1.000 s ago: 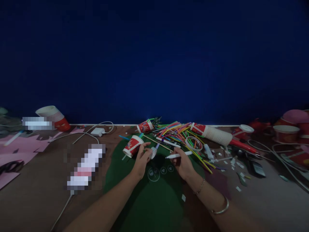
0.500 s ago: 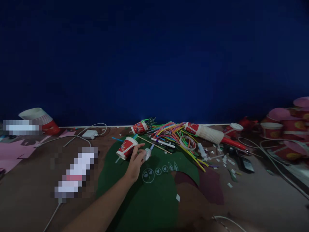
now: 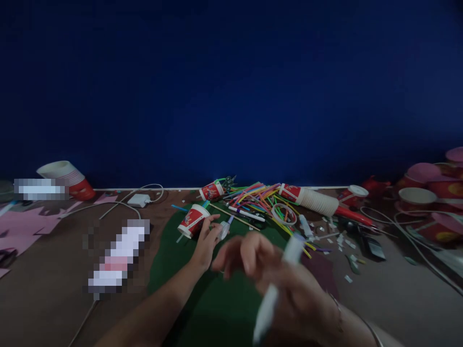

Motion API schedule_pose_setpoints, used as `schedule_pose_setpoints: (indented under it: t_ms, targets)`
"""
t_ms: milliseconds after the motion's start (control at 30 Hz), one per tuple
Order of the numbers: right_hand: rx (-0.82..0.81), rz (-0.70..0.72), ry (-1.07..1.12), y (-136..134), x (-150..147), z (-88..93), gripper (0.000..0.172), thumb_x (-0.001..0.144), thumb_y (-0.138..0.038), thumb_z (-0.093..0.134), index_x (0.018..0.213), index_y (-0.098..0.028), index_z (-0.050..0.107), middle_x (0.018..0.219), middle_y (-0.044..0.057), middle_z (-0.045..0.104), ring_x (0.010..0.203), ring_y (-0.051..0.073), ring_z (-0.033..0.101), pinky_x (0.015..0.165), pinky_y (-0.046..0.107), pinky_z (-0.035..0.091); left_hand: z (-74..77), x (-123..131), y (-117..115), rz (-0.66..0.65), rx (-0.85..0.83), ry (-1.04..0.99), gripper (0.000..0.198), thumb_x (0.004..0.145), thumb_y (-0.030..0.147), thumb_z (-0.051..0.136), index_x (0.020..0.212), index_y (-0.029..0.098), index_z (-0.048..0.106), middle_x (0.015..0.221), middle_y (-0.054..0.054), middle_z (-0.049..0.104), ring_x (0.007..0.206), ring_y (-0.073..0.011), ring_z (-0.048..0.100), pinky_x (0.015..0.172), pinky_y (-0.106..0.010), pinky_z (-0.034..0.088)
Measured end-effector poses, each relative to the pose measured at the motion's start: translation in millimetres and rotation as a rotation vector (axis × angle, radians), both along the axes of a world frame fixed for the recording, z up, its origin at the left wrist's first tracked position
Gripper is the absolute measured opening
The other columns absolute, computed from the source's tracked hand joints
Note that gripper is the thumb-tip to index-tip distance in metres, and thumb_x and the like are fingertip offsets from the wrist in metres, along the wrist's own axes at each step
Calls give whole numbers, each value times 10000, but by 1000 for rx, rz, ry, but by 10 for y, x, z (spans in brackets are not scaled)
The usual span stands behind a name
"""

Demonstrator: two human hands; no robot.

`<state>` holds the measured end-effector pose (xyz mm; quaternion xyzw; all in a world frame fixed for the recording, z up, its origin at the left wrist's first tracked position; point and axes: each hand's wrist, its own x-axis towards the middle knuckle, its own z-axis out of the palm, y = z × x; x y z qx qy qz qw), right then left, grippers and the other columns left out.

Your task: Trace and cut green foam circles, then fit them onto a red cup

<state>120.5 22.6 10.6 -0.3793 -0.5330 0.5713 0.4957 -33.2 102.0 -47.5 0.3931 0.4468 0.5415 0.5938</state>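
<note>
White and tilted, a pen [image 3: 266, 308] is held in the right hand [image 3: 300, 289], which is raised close to the camera above the green sheet [image 3: 202, 308]. The fingers of this hand are curled and set somewhat apart, with the pen passed between them; by which fingers it is gripped cannot be told, as both are blurred. The pen's bluish end is pointed up and away, its other end down toward the wearer.

The left hand [image 3: 206, 243] is rested over the sheet, beside a tipped red cup [image 3: 194, 220]. Its fingers are bent and slightly spread, with a small pale thing [image 3: 224, 230] at the tips; whether this is pinched or only touched cannot be told.

Beyond the hands, coloured straws [image 3: 255, 193] are heaped near the foot of a dark blue wall [image 3: 231, 96]. In front of the heap a marker [image 3: 247, 213] and a tape roll [image 3: 284, 215] are laid. To the right, a cup stack [image 3: 318, 201] is laid on its side, and white scraps [image 3: 342, 238] are scattered on the table [image 3: 390, 299]. At far left, pink paper [image 3: 23, 229] is spread.
</note>
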Motion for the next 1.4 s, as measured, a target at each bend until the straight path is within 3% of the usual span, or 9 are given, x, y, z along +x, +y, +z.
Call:
schedule_pose_setpoints:
  t_ms: [67,200,300,400,567,700,767,1000,1400]
  targets:
    - [-103,60,91,216,34,-17,301,812,-447,456,696,-205,590,713,48,604,642,175,551,540,271,441,-7,0,-3,-5,7,-6,375,678,325,615,1035,246,528,780,20,519,760,-152,568,732,-289,451]
    - [-207,-127,-26,559,55,-333,392,823,-433,407,540,-179,505,434,-25,437,427,97,389,429,208,299,-36,-6,8,-11,-5,24,385,692,361,598,1052,253,513,803,23,530,751,-147,568,712,-279,446]
    - [-201,-155,-28,651,60,-602,349,795,-447,472,576,-177,504,423,-33,476,406,93,394,412,205,264,-61,-14,19,-12,16,42,397,695,370,599,1059,238,513,776,24,523,715,-141,554,663,-254,438]
    - [-176,-169,3,668,82,-731,227,731,-348,589,612,-186,485,444,-47,514,426,90,427,430,194,279,-74,-20,25,-10,22,66,382,712,369,586,1065,241,516,788,22,519,706,-133,552,631,-236,428]
    - [-189,-259,140,718,140,-771,230,714,-337,605,599,-197,464,485,-43,518,461,104,456,443,206,315,-61,-18,24,-20,1,40,384,705,371,596,1060,248,515,797,21,521,744,-149,572,654,-247,442]
    - [-204,-351,195,752,175,-775,299,729,-390,579,555,-203,424,452,-66,410,389,81,349,386,207,251,-48,-15,22,-8,-14,43,375,701,372,602,1049,252,526,808,18,529,758,-145,570,663,-243,444]
    - [-174,-308,154,727,171,-762,284,703,-364,614,564,-203,425,455,-77,405,378,71,324,380,202,226,-46,-14,21,-7,-12,47,380,701,375,603,1052,252,527,801,17,534,755,-147,574,653,-240,442]
    - [-28,9,-170,572,63,-723,200,698,-275,626,592,-194,477,473,-51,520,441,102,465,438,203,312,-31,-4,10,-8,-3,44,375,686,352,602,1036,251,517,759,34,527,723,-141,572,624,-233,431]
    - [4,-44,-431,588,33,-793,174,688,-199,544,547,-200,442,406,-54,500,383,95,429,385,189,281,-59,-12,9,-34,12,33,343,718,336,578,1045,261,505,800,26,514,781,-142,564,674,-238,434]
